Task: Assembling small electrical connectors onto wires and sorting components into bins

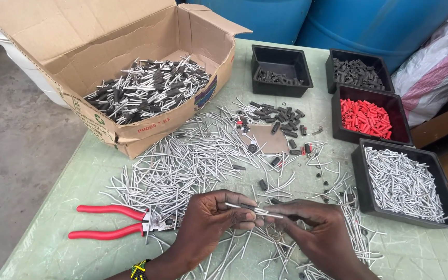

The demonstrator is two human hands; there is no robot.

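My left hand [211,220] and my right hand [315,233] meet low in the middle of the pale green table [73,207]. Both pinch the same thin silver metal rod [252,209], which has a small black sleeve near its left end. A wide scatter of loose silver rods [182,161] lies under and beyond my hands. Small black sleeves [281,118] are piled further back on the table. Red-handled pliers [112,222] lie just left of my left hand.
An open cardboard box [130,132] with several sleeved rods sits back left. Black trays stand at the right: silver rods [405,181], red sleeves [365,118], black sleeves [358,72], and one [280,75] at centre back. Blue barrels [359,21] stand behind.
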